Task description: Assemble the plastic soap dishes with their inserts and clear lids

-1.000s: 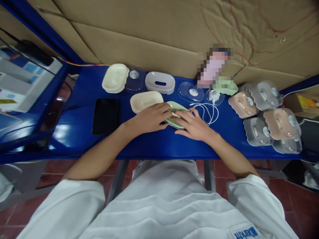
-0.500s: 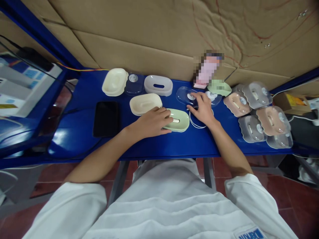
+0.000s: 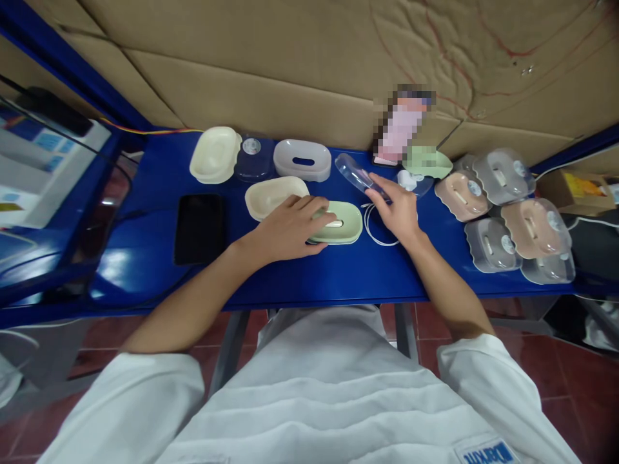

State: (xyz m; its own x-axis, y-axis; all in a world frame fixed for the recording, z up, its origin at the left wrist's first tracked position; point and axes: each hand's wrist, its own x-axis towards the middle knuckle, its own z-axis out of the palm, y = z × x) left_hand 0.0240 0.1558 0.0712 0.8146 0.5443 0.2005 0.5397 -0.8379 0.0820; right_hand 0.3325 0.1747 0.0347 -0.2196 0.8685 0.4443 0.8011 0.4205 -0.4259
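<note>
My left hand (image 3: 296,227) is closed over the left end of a green soap dish (image 3: 349,224), which lies on the blue table. A small pale piece sits in the dish's middle slot, with a fingertip close to it. My right hand (image 3: 397,205) grips a clear plastic lid (image 3: 355,173) by its right end, and the lid is tilted up off the table. Just below that hand lies a coiled white cable (image 3: 374,233). A cream dish (image 3: 271,198) stands behind my left hand, partly covered by it.
Along the back stand a cream dish (image 3: 213,154), a clear lid (image 3: 255,158), a lilac slotted dish (image 3: 304,161) and a phone (image 3: 399,132). A black tablet (image 3: 199,229) lies left. Several lidded dishes (image 3: 534,227) are stacked right, near a green wavy piece (image 3: 425,162).
My right hand has taken hold of the clear lid and tipped it up from lying flat. My left hand stays on the green dish; the view has shifted slightly.
</note>
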